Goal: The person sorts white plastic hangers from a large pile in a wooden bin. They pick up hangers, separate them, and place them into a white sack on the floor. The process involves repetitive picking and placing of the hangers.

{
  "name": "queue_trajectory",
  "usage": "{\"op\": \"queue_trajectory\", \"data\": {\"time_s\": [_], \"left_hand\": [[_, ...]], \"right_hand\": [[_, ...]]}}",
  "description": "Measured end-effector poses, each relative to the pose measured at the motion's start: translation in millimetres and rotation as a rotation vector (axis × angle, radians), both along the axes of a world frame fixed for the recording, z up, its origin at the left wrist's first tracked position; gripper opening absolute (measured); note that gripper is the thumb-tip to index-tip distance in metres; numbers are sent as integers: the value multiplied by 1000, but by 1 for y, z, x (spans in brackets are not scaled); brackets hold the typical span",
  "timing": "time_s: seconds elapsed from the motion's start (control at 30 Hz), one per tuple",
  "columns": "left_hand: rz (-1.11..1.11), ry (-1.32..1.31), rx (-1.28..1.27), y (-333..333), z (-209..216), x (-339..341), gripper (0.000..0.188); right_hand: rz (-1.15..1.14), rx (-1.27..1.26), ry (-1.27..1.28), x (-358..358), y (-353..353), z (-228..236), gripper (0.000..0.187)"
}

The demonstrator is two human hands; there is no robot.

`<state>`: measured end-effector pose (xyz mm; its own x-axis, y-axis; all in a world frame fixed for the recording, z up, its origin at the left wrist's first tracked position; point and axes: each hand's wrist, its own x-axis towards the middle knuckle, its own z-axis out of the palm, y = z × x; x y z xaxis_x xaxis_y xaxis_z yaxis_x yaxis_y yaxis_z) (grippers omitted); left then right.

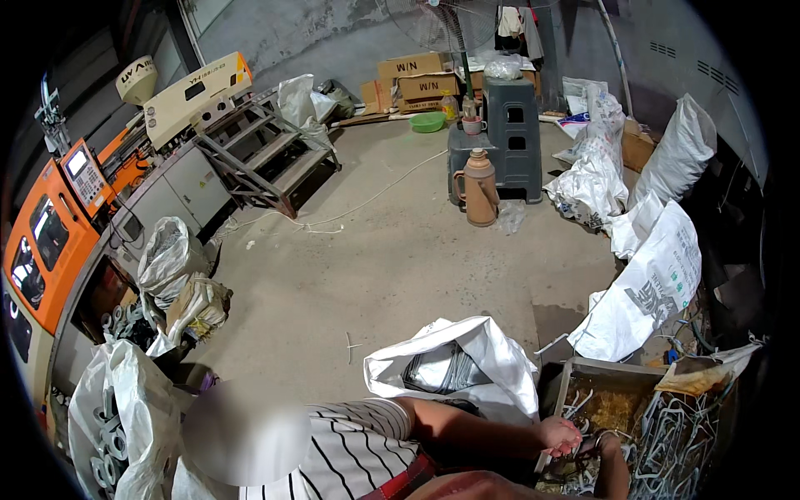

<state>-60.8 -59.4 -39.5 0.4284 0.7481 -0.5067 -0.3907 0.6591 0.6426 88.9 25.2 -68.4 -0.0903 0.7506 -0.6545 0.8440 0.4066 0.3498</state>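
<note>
My left arm stretches from a striped sleeve to the right, over a metal bin [614, 367]. My left hand [558, 436] is closed at the bin's left side; whatever its fingers hold is too small to name. Close beside it, my right hand [611, 444] comes up from the lower edge, fingers curled around something hidden. A few thin grey pieces [577, 406] lie around the hands on the bin's brownish bottom. On the bin's right side is a heap of bent grey rod-like pieces [679, 437]. Left of the bin, a white sack [512, 375] stands open, with thin grey strands [450, 369] inside.
White sacks [646, 275] line the right side. A brown thermos [480, 187] stands before grey plastic stools [514, 137]. Metal steps [271, 154] adjoin an orange machine [54, 242]. A sack of grey rings [133, 417] stands lower left, next to a blurred patch [246, 433].
</note>
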Motion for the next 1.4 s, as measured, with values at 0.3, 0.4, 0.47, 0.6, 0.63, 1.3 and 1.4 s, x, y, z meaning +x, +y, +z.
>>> {"op": "queue_trajectory", "data": {"time_s": [0.3, 0.4, 0.47, 0.6, 0.63, 1.3, 1.4], "left_hand": [[-76, 63, 68, -8, 2, 27, 9], [-45, 118, 54, -10, 15, 41, 28], [-64, 141, 51, -13, 24, 56, 46], [-29, 44, 244, -12, 0, 98, 39], [-7, 94, 281, -4, -11, 78, 30], [5, 90, -29, 34, -12, 88, 32], [-67, -52, -27, 34, -5, 77, 22]], "right_hand": [[76, -20, 358, 136, -48, -11, 41], [-385, 315, 622, 185, -70, 10, 26], [-610, 491, 533, 243, -85, 23, 29], [-930, 690, 950, 286, -123, 66, 63], [-807, 379, 1221, 183, -111, 119, 61], [-253, 718, 732, 43, -161, 52, 55], [-207, 701, 736, 37, -173, 58, 67]]}}
